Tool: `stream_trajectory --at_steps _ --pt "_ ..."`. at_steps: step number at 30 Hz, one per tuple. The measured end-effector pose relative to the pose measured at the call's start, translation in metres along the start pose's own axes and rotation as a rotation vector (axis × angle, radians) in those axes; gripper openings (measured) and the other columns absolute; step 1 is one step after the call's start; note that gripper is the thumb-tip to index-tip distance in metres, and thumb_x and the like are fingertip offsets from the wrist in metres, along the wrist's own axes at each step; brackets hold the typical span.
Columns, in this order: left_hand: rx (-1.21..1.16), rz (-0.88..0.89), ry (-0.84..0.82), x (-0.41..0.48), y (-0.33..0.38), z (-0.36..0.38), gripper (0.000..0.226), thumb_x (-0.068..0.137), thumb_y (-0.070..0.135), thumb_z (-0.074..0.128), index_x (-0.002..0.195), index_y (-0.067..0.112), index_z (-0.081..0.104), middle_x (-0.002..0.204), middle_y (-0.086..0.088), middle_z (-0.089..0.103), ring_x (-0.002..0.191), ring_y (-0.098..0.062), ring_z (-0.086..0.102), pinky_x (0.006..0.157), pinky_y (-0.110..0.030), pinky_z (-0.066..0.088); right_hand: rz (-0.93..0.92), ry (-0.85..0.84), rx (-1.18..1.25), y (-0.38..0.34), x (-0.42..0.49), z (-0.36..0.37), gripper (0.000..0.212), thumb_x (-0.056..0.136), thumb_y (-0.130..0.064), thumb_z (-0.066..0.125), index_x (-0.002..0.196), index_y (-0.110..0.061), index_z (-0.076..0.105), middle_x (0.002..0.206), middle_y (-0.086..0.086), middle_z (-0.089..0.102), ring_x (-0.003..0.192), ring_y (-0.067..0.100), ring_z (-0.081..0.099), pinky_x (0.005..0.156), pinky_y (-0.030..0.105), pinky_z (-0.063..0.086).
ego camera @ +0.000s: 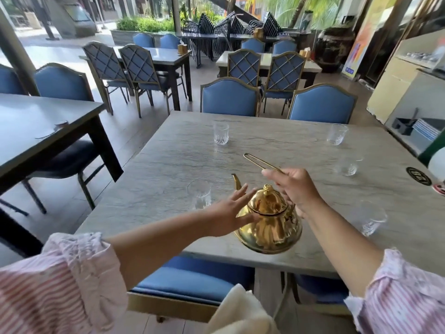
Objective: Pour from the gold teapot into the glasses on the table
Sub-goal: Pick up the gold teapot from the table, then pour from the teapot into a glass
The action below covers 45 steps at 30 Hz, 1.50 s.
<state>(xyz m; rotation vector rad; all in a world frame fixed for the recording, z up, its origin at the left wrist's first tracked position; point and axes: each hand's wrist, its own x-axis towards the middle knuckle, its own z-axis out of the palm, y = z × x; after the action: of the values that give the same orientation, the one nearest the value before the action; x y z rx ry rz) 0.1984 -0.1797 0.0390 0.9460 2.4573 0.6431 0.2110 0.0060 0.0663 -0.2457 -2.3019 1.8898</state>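
Left hand [228, 210] is flat and open-fingered against the left side of the gold teapot [269, 222], not gripping, probably steadying the body so it doesn't swing. Just left of it on the desk [168, 169] stands a near-left glass [201, 195], looks empty, close to the spout [237, 182] which points far-left; likely the first to fill. Far-left glass [221, 133] stands upright, well apart, in front of a blue chair [230, 97].

Teapot sits at the near edge of the desk, tilted slightly, can't tell if the base is fully down. Right hand [292, 186] holds the thin wire handle [261, 162], grip closed on it, handle swung up toward far-left for lifting.

Right side: three more glasses, far-right [337, 133], mid-right [348, 166], near-right [369, 221], spread out like place settings. Nothing visibly poured yet.
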Motion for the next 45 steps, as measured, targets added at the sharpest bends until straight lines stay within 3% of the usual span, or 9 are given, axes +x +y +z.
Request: stream_trajectory --at_steps 6,10,13,16,18,25,34,42,45 --pt "0.024 0.007 -0.042 -0.009 -0.012 0.002 0.07 0.092 0.058 0.036 0.147 0.041 -0.004 0.158 0.012 -0.015 0.146 -0.024 0.01 0.115 -0.048 0.018 -0.037 -0.074 -0.09 -0.003 0.004 0.019 0.049 0.08 -0.027 0.074 0.049 -0.016 0.037 0.041 -0.004 0.027 0.031 0.006 0.019 0.034 0.016 0.021" --pt "-0.004 -0.003 -0.019 -0.008 -0.021 0.003 0.074 0.091 0.056 0.039 0.148 0.039 -0.005 0.157 0.013 -0.016 0.146 -0.022 0.014 0.116 -0.042 0.02 -0.105 -0.111 -0.167 -0.012 0.018 0.032 0.025 0.08 -0.027 0.075 0.064 -0.011 0.063 0.04 -0.015 0.046 0.034 -0.002 0.038 0.045 0.015 0.035" --pt "-0.02 -0.005 -0.006 -0.007 -0.027 0.001 0.076 0.091 0.056 0.04 0.147 0.039 -0.008 0.157 0.011 -0.016 0.146 -0.02 0.008 0.117 -0.041 0.016 -0.16 -0.122 -0.217 -0.019 0.025 0.044 0.03 0.08 -0.025 0.075 0.109 -0.017 0.073 0.101 -0.007 0.074 0.083 -0.005 0.062 0.081 0.016 0.045" --pt "0.019 -0.003 -0.006 -0.007 -0.032 -0.001 0.078 0.092 0.055 0.039 0.148 0.034 -0.012 0.157 0.007 -0.019 0.147 -0.018 0.002 0.117 -0.04 0.013 -0.182 -0.165 -0.266 -0.024 0.031 0.052 0.034 0.082 -0.022 0.073 0.115 -0.018 0.071 0.069 -0.025 0.068 0.058 -0.016 0.052 0.069 0.009 0.041" --pt "0.063 0.029 0.011 -0.007 -0.036 -0.001 0.08 0.092 0.055 0.038 0.148 0.028 -0.013 0.154 0.007 -0.023 0.146 -0.014 -0.007 0.118 -0.043 0.011 -0.177 -0.184 -0.305 -0.027 0.037 0.058 0.032 0.082 -0.023 0.074 0.113 -0.019 0.073 0.074 -0.02 0.066 0.055 -0.013 0.049 0.064 0.009 0.038" --pt "0.103 0.107 -0.072 -0.01 -0.054 -0.005 0.086 0.091 0.059 0.036 0.146 0.026 -0.021 0.148 0.013 -0.031 0.136 0.0 -0.016 0.119 -0.038 0.001 -0.127 -0.234 -0.434 -0.031 0.047 0.074 0.032 0.079 -0.026 0.075 0.11 -0.02 0.073 0.122 0.005 0.069 0.118 0.013 0.059 0.101 0.027 0.041" --pt "0.055 0.178 -0.074 -0.009 -0.076 0.0 0.096 0.069 0.084 0.008 0.145 0.034 -0.02 0.153 0.009 -0.03 0.143 -0.006 -0.016 0.117 -0.042 -0.01 -0.078 -0.252 -0.506 -0.039 0.048 0.09 0.034 0.08 -0.027 0.075 0.113 -0.017 0.072 0.103 -0.002 0.067 0.099 0.007 0.058 0.072 0.007 0.037" --pt "0.017 0.213 -0.073 -0.011 -0.078 -0.002 0.095 0.068 0.086 0.005 0.145 0.036 -0.02 0.153 0.01 -0.029 0.142 -0.005 -0.014 0.118 -0.04 -0.009 -0.055 -0.239 -0.555 -0.047 0.048 0.096 0.032 0.079 -0.027 0.076 0.11 -0.019 0.073 0.092 -0.002 0.068 0.066 -0.004 0.051 0.058 0.014 0.035" --pt "0.001 0.224 -0.067 -0.012 -0.078 -0.002 0.093 0.069 0.086 0.005 0.144 0.038 -0.02 0.153 0.011 -0.029 0.143 -0.006 -0.011 0.118 -0.039 -0.006 -0.049 -0.248 -0.573 -0.05 0.048 0.097 0.031 0.079 -0.027 0.076 0.11 -0.019 0.074 0.094 -0.003 0.068 0.083 0.004 0.06 0.065 0.014 0.04"
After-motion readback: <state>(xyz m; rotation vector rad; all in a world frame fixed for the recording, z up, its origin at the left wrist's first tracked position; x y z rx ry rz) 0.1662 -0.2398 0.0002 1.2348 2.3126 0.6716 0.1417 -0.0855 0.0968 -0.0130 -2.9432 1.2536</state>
